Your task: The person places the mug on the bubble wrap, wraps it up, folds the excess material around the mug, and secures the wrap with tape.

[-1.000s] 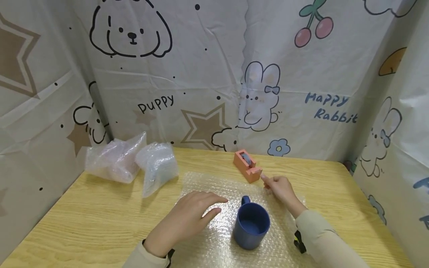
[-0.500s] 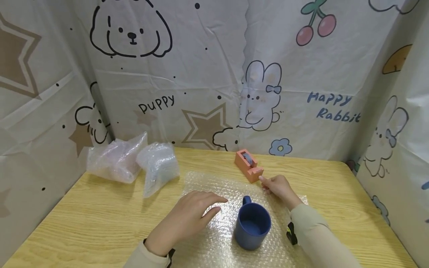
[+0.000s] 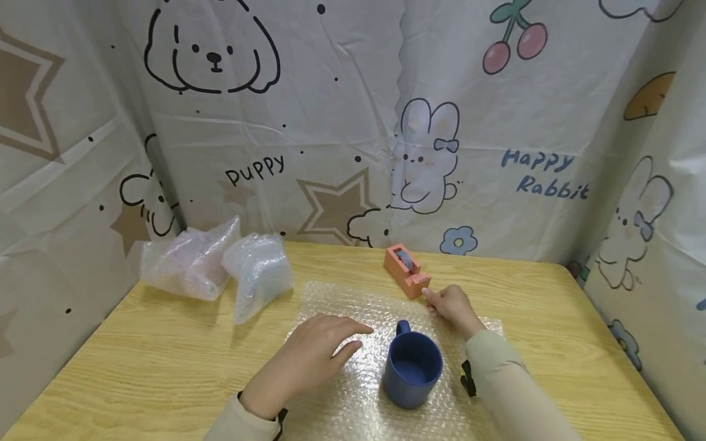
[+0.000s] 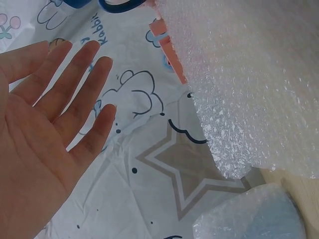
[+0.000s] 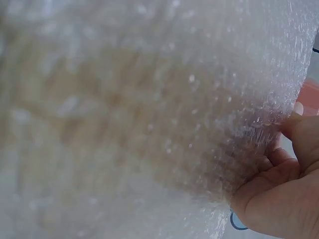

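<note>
A dark blue mug (image 3: 412,370) stands upright on a flat sheet of bubble wrap (image 3: 353,398), its handle turned to the far side. To the left of the mug, my left hand (image 3: 314,352) hovers or rests above the wrap, fingers spread and thumb apart, holding nothing. In the left wrist view its palm (image 4: 40,154) is bare. My right hand (image 3: 453,307) is at the near end of the orange tape dispenser (image 3: 407,271). Its thumb and forefinger pinch the tape there, though the strip itself is hard to make out. In the right wrist view the other fingers (image 5: 279,157) are curled.
Two bubble-wrapped bundles stand at the back left: a larger pinkish one (image 3: 190,263) and a smaller whitish one (image 3: 259,269). Printed cloth (image 3: 331,92) hangs round the back and sides of the wooden table (image 3: 138,367).
My right hand and forearm have shifted slightly left, and the fingertips now sit lower against the dispenser's front end. The left hand, mug and bubble wrap have stayed put.
</note>
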Motion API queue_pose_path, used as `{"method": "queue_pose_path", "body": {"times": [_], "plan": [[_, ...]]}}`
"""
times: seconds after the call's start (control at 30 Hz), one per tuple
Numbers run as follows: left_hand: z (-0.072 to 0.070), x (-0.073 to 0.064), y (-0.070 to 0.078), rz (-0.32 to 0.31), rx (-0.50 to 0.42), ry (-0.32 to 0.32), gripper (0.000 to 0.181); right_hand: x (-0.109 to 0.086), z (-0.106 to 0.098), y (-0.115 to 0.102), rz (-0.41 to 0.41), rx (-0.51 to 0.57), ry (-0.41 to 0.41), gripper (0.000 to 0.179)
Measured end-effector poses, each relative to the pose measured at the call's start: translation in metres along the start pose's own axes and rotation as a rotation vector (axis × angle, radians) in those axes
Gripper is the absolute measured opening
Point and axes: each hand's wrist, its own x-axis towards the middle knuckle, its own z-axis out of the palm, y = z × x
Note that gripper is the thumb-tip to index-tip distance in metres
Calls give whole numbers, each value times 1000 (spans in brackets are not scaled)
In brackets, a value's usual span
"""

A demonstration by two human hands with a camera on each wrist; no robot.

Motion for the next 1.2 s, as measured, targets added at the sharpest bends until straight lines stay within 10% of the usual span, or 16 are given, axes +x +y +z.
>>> {"method": "queue_pose_path", "body": {"times": [0.83, 1.2], "plan": [[-3, -1, -3, -42, -17, -11, 26, -11, -10, -2, 18, 84, -98, 37], [-2, -1, -3, -52, -10, -16, 26, -12, -19, 5, 8, 187, -163, 62]]}}
